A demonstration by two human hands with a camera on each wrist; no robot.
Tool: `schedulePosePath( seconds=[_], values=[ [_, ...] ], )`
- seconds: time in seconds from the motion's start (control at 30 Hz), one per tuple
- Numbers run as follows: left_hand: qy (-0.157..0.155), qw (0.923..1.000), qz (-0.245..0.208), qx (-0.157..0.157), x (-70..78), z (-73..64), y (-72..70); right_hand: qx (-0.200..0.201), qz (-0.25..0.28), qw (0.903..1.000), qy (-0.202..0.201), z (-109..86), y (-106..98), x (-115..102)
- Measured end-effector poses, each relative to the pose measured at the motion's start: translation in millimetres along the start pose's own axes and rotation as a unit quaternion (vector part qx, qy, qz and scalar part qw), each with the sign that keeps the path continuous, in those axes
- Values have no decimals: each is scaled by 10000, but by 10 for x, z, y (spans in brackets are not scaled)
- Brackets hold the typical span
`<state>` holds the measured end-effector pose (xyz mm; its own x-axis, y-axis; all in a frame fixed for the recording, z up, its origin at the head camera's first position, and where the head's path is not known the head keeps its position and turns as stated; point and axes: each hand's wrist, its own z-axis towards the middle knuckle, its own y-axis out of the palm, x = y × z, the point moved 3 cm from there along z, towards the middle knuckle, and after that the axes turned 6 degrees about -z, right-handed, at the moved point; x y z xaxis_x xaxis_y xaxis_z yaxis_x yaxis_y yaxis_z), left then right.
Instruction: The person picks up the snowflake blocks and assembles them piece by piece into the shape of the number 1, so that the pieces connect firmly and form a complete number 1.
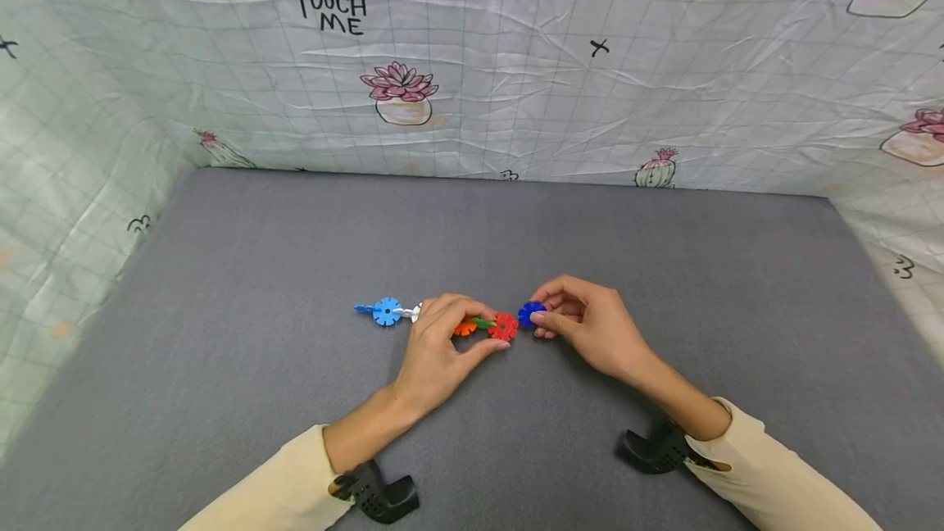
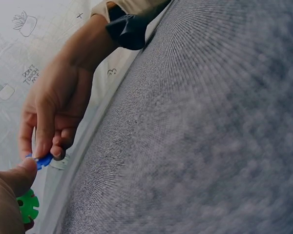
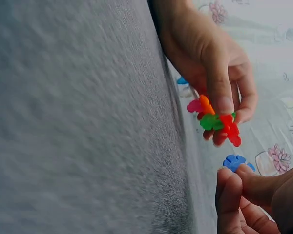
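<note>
A chain of notched plastic discs lies under my left hand (image 1: pixel 442 342), whose thumb and fingers pinch it close to its right end. That end is a red disc (image 1: pixel 503 326), joined to a green disc (image 3: pixel 210 122), then an orange one (image 1: pixel 465 328) and a pink one (image 3: pixel 194 106). Farther left come a white piece (image 1: pixel 407 313) and a light blue disc (image 1: pixel 387 311); the palm hides the middle of the chain. My right hand (image 1: pixel 593 326) pinches a dark blue disc (image 1: pixel 529 314) between thumb and fingertips, just right of the red disc, with a small gap in the right wrist view.
Grey cloth covers the table (image 1: pixel 295 244). Behind it hangs a pale printed sheet (image 1: pixel 501 64) with plant drawings, which also runs along both sides. A black wrist mount (image 1: pixel 379 494) sits on the left forearm, another black mount (image 1: pixel 656 447) on the right.
</note>
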<state>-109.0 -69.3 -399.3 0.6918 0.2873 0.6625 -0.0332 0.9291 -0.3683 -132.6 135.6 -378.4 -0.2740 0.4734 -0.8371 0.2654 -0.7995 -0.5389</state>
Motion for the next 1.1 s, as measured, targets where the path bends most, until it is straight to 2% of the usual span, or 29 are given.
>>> schedulePosePath(
  seconds=[0.2, 0.33, 0.57, 0.77, 1.1],
  values=[
    [-59, 10000, -8, -14, -1, -3, 8, 170, 307, 9993, 83, -130, -28, 22],
    [-64, 10000, -5, -7, -5, -6, 9, 249, 352, 9990, -68, -198, -3, 12],
    [-46, 10000, -2, -16, -8, -14, 9, 425, 82, 9969, -659, -235, 62, -20],
    [-65, 10000, -5, -54, -8, -18, 16, 650, -213, 9937, -893, -237, 88, -43],
    [-164, 9998, 101, 48, -15, -25, 4, 898, -324, 9877, -1241, -233, 135, -63]
  ],
)
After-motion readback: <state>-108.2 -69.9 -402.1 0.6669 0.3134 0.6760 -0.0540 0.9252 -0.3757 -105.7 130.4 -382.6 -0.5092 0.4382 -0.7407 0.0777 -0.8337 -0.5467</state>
